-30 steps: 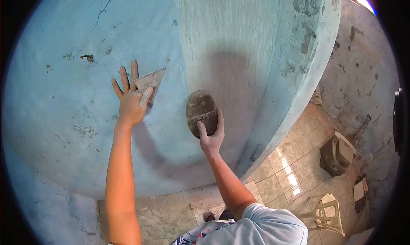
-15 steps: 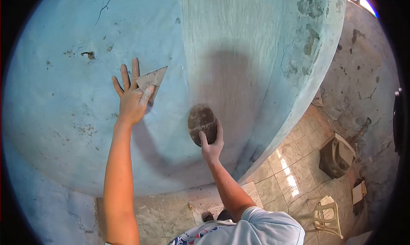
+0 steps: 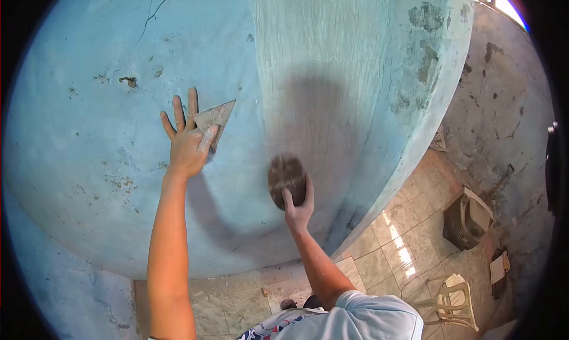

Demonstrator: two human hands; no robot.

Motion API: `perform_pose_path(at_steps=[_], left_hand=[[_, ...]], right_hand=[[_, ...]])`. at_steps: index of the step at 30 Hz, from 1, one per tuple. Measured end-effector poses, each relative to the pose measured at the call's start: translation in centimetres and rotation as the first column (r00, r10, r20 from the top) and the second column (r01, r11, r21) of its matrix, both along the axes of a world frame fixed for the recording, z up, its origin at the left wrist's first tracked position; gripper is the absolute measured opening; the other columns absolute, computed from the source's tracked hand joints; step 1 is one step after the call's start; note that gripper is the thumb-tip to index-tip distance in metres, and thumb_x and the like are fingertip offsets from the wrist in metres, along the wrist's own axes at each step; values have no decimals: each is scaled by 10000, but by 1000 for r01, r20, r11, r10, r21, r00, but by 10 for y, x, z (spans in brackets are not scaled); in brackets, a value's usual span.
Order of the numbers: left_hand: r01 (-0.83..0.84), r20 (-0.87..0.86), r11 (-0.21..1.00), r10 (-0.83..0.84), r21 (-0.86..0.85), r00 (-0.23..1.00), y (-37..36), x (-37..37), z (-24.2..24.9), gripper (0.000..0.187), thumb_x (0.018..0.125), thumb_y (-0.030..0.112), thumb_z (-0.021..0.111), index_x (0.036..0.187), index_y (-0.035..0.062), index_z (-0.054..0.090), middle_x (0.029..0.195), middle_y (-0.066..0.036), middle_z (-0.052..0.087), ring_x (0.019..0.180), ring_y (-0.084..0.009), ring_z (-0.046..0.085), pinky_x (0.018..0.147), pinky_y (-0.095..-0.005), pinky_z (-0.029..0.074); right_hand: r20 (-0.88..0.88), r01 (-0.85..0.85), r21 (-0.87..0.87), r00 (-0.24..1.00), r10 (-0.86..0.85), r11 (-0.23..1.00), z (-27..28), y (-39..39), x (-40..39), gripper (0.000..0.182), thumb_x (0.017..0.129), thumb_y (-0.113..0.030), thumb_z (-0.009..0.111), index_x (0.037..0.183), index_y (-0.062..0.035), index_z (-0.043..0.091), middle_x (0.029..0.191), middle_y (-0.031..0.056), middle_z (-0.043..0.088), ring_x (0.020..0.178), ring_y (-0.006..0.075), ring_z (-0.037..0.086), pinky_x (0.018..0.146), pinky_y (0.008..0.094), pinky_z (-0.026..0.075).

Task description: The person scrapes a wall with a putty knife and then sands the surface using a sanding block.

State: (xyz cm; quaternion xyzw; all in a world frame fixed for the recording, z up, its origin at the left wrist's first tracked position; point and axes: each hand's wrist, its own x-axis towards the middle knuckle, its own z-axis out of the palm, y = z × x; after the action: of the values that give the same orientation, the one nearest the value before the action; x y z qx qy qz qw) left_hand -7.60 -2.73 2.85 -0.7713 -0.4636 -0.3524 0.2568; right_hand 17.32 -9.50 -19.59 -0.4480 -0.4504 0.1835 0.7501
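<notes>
My left hand (image 3: 191, 145) rests on the blue wall (image 3: 195, 61), several fingers spread and pointing up. A triangular, plaster-smeared scraper (image 3: 216, 116) is held under its thumb, with a pointed corner to the upper right. Lower and to the right, my right hand (image 3: 300, 206) grips a dark oval block (image 3: 284, 173) against the wall, thumb across its near face. Slight blur covers the block, and its wall side is hidden. It is at the lower end of a pale, streaked strip (image 3: 320, 29) on the wall.
The wall ends in a corner edge (image 3: 456, 91) on the right. Beyond it, a grey and black container (image 3: 467, 218) and a pale plastic chair (image 3: 453, 301) stand on the tiled floor (image 3: 370, 248). A stained wall (image 3: 504, 97) rises behind. Cracks and a small hole (image 3: 128, 81) mark the blue wall.
The whole view has shifted slightly. My right hand and the oval block have moved a little down the wall. My left hand keeps nearly the same place on it, still holding the scraper.
</notes>
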Motion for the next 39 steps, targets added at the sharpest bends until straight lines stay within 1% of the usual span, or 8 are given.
perform_pose_path(at_steps=[4,12,19,22,30,33,36,39], left_hand=[[-10,-2,999,10,-50,1000,-3,1,4,609,1119,576,334,1423,203,708,1813,-85,80,1649,-413,-66,1242,-662,-166],[-62,-27,998,61,-33,998,0,-1,-1,591,1116,571,346,1398,222,731,1817,-52,66,1651,-403,-63,1250,-670,-138],[-21,-3,1000,21,-14,1000,-1,1,0,567,1117,547,376,1390,207,739,1816,-49,76,1652,-399,-55,1255,-664,-136],[-32,-17,999,31,-40,999,-3,-1,1,580,1117,555,367,1394,203,736,1816,-48,80,1652,-401,-52,1254,-667,-133],[-17,6,1000,17,-16,1000,4,-2,-2,609,1106,586,375,1352,188,764,1817,-37,70,1654,-386,-60,1257,-662,-137],[-3,12,999,4,-45,1000,-2,-1,-3,616,1105,589,371,1334,183,774,1817,-35,71,1653,-388,-64,1258,-661,-138],[3,9,999,-3,-41,1000,0,-2,-1,618,1109,583,364,1324,179,779,1817,-35,72,1653,-392,-62,1258,-658,-141],[2,14,998,-1,-64,1000,-3,0,3,611,1113,572,363,1336,176,771,1817,-38,72,1652,-395,-61,1257,-659,-139]], right_hand=[[-54,-48,89,997,53,995,73,12,4,757,925,-163,801,1562,48,450,1515,226,565,1388,314,547,1181,394,406],[5,-27,-73,1000,27,997,-24,-20,15,768,922,-161,796,1557,79,434,1503,245,570,1394,318,555,1181,399,416],[68,24,121,997,-32,992,151,4,-18,741,927,-198,804,1570,-28,477,1407,247,669,1299,335,666,1091,403,512],[39,28,201,999,-37,979,172,11,-23,718,938,-193,791,1567,-38,483,1405,246,673,1298,338,669,1093,405,513],[6,-18,31,1000,18,999,44,-18,-25,718,935,-161,784,1557,15,470,1476,219,617,1366,315,599,1151,396,455],[50,-12,41,999,10,999,118,-11,-27,718,935,-168,781,1557,12,472,1474,221,620,1374,315,596,1148,396,456],[100,33,113,994,-44,993,179,2,-27,743,925,-200,789,1576,-52,461,1372,257,686,1265,399,685,1063,427,536],[32,-43,90,999,40,995,187,0,-27,716,933,-176,782,1555,4,478,1458,235,627,1356,326,613,1137,404,468]])
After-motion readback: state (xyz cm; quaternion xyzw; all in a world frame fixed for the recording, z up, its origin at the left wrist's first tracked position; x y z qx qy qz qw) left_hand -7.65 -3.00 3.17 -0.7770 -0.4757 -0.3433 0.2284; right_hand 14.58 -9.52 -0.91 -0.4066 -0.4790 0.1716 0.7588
